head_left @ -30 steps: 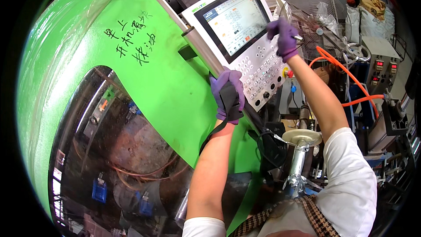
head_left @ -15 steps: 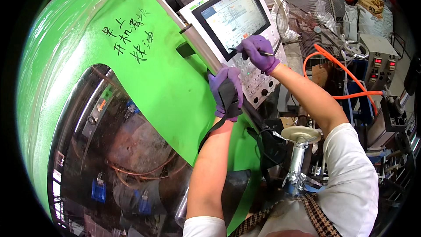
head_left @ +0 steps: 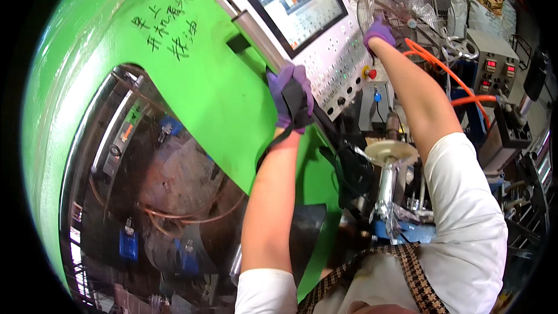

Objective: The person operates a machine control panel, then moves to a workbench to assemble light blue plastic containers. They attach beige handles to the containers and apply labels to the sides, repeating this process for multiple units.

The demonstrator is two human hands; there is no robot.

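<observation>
- Left hand (head_left: 290, 97), in a purple glove, is being wrapped shut round the grey bar (head_left: 261, 43) that runs along the lower left edge of the panel (head_left: 308, 23); a black strap or pad is lying across the back of the glove.
- Right hand (head_left: 378, 29), also gloved, is being held at the panel's right edge, just above the red button (head_left: 372, 73). Fingers are curled toward the panel's side; whether anything is being pinched cannot be told.
- Panel is being seen tilted, mounted on the green guard (head_left: 192, 81) of the machine, screen up top, keypad (head_left: 337, 72) below. It is lying between the two hands: left hand at its lower left corner, right hand at its upper right side.
- Handling judgement: panel is likely rigid, fairly heavy and arm-mounted, so it is being treated as something swung, not lifted. The screen is likely fragile; it should not be pushed on.
- Best hold is being judged as the bar, round and metal, possibly slick; gloves are helping. The housing edge is serving as second hold.
- Orange hose (head_left: 442, 70) is running behind the right forearm, apart from the panel.
</observation>
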